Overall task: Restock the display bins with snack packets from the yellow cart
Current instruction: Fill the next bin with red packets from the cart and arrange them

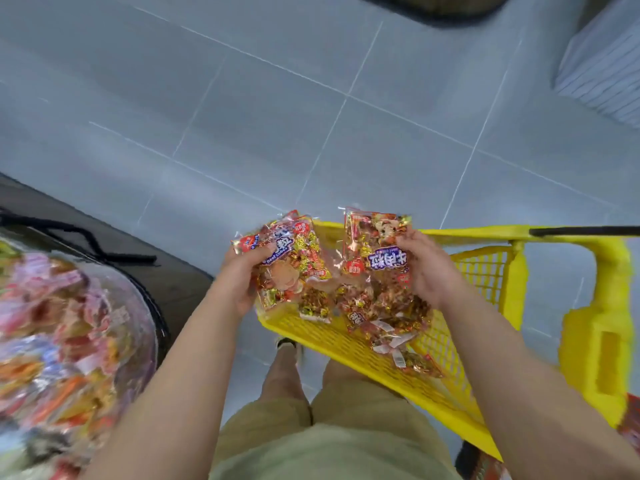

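Above the yellow cart (363, 344), my hands each hold a snack packet: my left hand (242, 271) is closed around one packet (291, 268), my right hand (424, 268) around another (374, 244). Both packets stand with their long axes running away from me, side by side and nearly touching. More packets (384, 317) lie heaped in the cart's basket just below. The display bin (138, 306), round, clear-walled and already full of mixed packets, sits well to the cart's left, so my left hand is nearer to it; I judge that packet goes first.
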